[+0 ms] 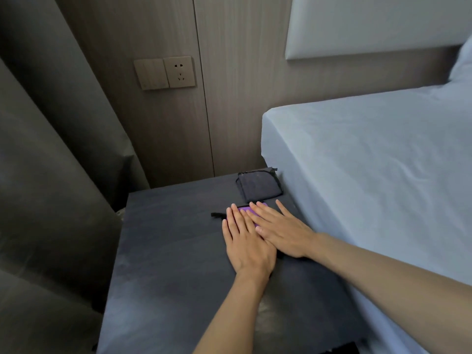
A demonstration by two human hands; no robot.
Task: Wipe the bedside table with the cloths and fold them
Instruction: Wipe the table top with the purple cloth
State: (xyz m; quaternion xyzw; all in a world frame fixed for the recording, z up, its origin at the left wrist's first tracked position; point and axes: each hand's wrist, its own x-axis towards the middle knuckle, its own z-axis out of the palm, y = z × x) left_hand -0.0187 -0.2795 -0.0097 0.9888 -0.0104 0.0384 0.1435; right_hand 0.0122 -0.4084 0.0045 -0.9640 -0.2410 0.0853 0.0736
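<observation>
**user_a:** ok so in the head cam, what were the hands actually doing on the bedside table (158,264)?

**user_b:** both were lying flat, palms down, fingers stretched out and together. Nothing pinched or gripped, they were just pressing. The left hand (246,241) was on the purple cloth (244,207), and the right hand (283,231) came in from the bed side with its fingers laid over the left hand's fingers. So, stacked on the same spot.

**user_a:** how much of the cloth could you see?

**user_b:** barely any tbh. Just a thin purple strip poking out past the fingertips of both hands; the rest was under the palms. A small black tab (217,215) stuck out just left of the left hand's fingers. Couldn't tell for sure if it belonged to the purple cloth.

**user_a:** and the other one?

**user_b:** the dark cloth (259,186) sat folded into a neat square just beyond the fingertips, toward the wall, right against the bed (370,162) edge. It wasn't touching either hand.

**user_a:** anything else around?

**user_b:** a wall socket (179,72) and switch well past the hands, and a grey curtain (51,149) off to the left hand's side.
</observation>
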